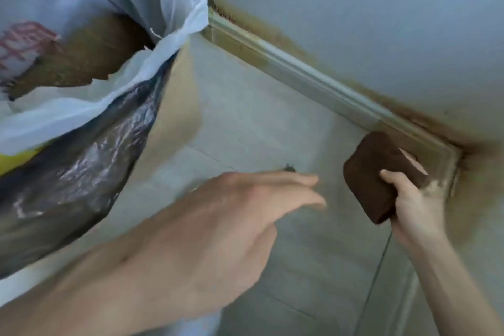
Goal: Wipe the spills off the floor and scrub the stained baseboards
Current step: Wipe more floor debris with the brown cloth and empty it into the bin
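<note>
My right hand (414, 207) grips a dark brown sponge (379, 174) and holds it close to the corner where two baseboards meet. The pale baseboard (313, 76) runs from the upper middle down to that corner, with brown-yellow stains along its top edge and on the wall (354, 8) above it. A shorter stained baseboard (451, 169) turns toward me at the corner. My left hand (245, 210) hovers over the grey tiled floor (259, 117), fingers straight and holding nothing. A small dark speck (289, 168) lies on the floor just beyond its fingertips.
A large sack (81, 123) of white, black and clear plastic fills the left side, holding brown cardboard (90, 54). A tan sheet (177, 117) hangs at its right edge onto the floor. Tile joints cross the floor at the lower right.
</note>
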